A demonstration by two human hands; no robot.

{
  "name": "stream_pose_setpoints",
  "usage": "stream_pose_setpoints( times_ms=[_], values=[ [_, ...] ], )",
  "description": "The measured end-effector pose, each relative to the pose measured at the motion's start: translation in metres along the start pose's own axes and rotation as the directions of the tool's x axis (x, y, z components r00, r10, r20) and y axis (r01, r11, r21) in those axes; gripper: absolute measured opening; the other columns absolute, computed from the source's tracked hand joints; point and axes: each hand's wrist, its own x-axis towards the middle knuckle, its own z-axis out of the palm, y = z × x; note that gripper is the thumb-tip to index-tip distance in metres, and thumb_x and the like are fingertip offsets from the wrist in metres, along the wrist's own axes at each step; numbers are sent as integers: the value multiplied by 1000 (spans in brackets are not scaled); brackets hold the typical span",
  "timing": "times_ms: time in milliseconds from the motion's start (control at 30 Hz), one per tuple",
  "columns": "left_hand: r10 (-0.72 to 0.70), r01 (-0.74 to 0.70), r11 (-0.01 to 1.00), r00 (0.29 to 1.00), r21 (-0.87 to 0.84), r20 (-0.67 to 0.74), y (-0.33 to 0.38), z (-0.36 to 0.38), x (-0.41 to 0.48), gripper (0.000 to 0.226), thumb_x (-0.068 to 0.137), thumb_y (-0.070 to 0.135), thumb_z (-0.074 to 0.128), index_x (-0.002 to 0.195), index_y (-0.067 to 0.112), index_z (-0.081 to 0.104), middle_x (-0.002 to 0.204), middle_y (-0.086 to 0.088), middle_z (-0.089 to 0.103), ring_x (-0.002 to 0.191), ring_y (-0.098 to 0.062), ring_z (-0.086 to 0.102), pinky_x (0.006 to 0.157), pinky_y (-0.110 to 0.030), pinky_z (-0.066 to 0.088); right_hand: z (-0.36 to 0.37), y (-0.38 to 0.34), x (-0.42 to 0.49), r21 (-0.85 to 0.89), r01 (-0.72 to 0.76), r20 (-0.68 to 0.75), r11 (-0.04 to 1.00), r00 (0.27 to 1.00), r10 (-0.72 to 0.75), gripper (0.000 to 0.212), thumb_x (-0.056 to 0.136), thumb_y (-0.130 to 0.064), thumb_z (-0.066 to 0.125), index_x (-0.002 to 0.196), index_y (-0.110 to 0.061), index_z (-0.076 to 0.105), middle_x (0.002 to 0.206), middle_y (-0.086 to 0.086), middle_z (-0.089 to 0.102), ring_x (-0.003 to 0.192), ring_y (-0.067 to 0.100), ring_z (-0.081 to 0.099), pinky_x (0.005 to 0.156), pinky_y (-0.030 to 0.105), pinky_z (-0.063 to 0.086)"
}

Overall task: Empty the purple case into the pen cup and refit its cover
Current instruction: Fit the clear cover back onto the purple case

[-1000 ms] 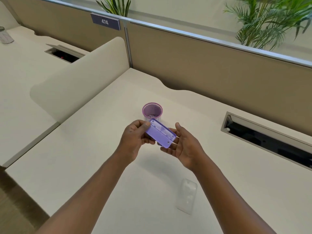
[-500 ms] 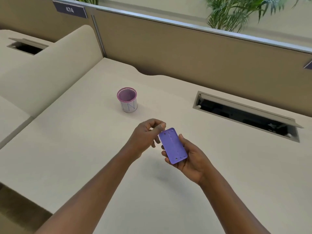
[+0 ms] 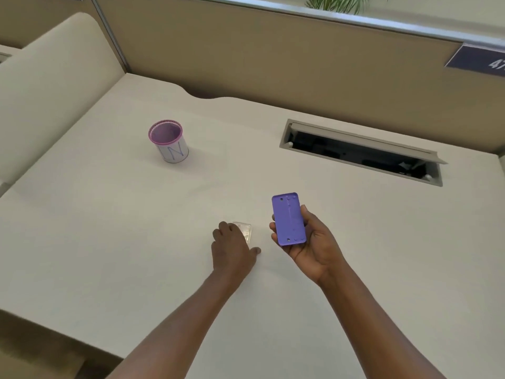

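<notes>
The purple case [image 3: 289, 218] lies in my right hand [image 3: 308, 239], raised above the desk [image 3: 136, 242] and well to the right of the pen cup [image 3: 169, 141]. Its flat back faces up, long axis running away from me; small holes show near its corners. My right fingers curl round its left edge and the thumb presses its right edge, so the grasp is firm along both long sides. The far end of the case sticks out past my fingertips.

Just left of the case, my left hand [image 3: 235, 248] rests palm down on the desk over the clear cover [image 3: 245, 231]. Only the far right corner of the cover shows beyond my knuckles; the rest is hidden beneath the hand. My left fingers touch the cover, but I cannot tell whether they have closed on it or merely lie flat on top. The thumb points right, toward the case.

The pen cup stands upright on the far left of the desk, well apart from both hands, with a pink-purple rim and a white wall bearing blue marks. A cable slot [image 3: 360, 153] with its flap raised opens in the desk at the far right. A tan partition [image 3: 273, 58] closes the back edge.
</notes>
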Motion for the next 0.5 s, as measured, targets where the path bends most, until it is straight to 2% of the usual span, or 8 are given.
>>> stream_pose_setpoints(
  times_ms=[133,267,333,433,500],
  values=[
    [-18,18,998,1000,-61,5,3,0,2,56,89,42,68,127,5,49,127,-11,47,116,-29,50,88,-34,49,-11,-2,-2,25,8,-34,1000,999,-7,44,97,-35,59,128,-3,65,120,23,71,97,36,72,78,43,63],
    [-48,51,986,999,-157,21,4,-6,0,50,85,36,65,122,6,49,120,-12,49,113,-31,51,86,-38,49,-19,-2,-3,33,13,-63,999,998,-11,43,100,-34,57,130,-4,64,123,24,70,99,36,72,80,44,63],
    [-39,40,981,999,-188,7,3,-12,0,39,88,31,58,117,6,54,115,-13,54,109,-33,55,84,-37,49,-23,-2,-4,35,13,-76,999,997,-10,41,101,-34,56,128,-5,65,124,24,70,98,36,72,80,44,64],
    [7,-11,979,1000,-202,-20,-2,-17,5,6,92,13,49,93,10,54,99,-14,65,96,-35,64,70,-32,40,-28,-2,-5,38,12,-94,999,996,-9,39,102,-34,54,126,-5,66,120,23,71,96,36,72,79,43,64],
    [-35,26,953,999,-302,-24,-8,-21,6,11,92,7,47,82,11,46,87,-14,64,85,-37,62,64,-33,37,-30,-1,-6,42,14,-103,999,995,-9,38,102,-34,54,124,-6,67,118,22,72,95,35,72,79,43,63]
  ],
)
